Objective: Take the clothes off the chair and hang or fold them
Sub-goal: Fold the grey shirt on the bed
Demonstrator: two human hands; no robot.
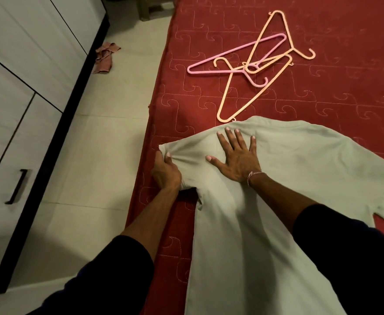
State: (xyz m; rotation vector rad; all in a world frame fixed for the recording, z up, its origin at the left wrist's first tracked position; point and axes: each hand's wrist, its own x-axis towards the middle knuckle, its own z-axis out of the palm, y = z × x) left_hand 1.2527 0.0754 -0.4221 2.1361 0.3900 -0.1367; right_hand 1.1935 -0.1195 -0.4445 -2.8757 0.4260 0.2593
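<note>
A pale grey-green T-shirt (300, 169) lies spread on the red quilted bed (336, 83). My left hand (166, 171) grips the shirt's left sleeve near the bed's edge, fingers curled into the cloth. My right hand (236, 153) lies flat on the shirt's upper part with its fingers spread, pressing the cloth down. The chair is out of view.
Three plastic hangers, one pink (229, 53) and two orange (275, 30), lie tangled on the bed beyond the shirt. A white wardrobe with dark handles (16, 87) stands at the left. A pink rag (105, 56) lies on the tiled floor (91, 155).
</note>
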